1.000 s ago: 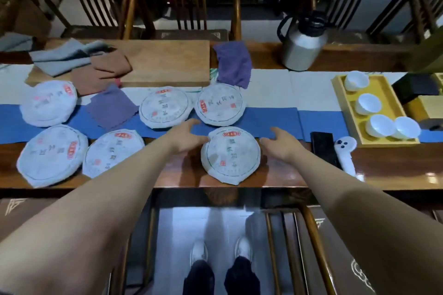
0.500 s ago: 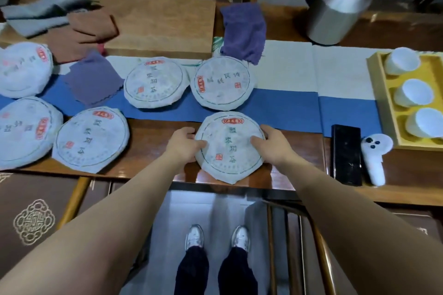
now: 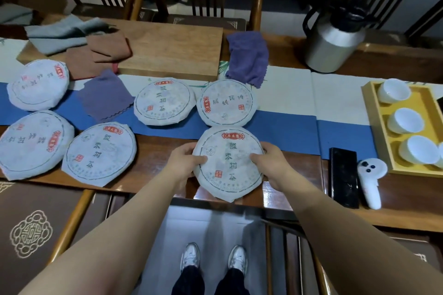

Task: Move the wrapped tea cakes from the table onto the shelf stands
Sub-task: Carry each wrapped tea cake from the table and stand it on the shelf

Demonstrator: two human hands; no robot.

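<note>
Yellow tray at the right edge of the counter, holding white cups set mouth-up in a row, interiors showing nothing but white. Six paper-wrapped tea cakes flat on the counter, faces up. Nearest tea cake at the front edge, between the left hand and the right hand; thumbs laid on its printed face, fingers curled round its rim on either side, gripping it. Red label at the far side of the disc, green characters running in a column toward the viewer, a small red seal at lower left; characters not legible enough to transcribe. Round form, no long axis; print upright to the viewer. Second tea cake just beyond, touching or nearly touching the first, label turned to the left. Third tea cake beside it on the blue runner. Three further tea cakes toward the left. Steel jug at the far right; black phone and white controller side by side near the tray.
</note>
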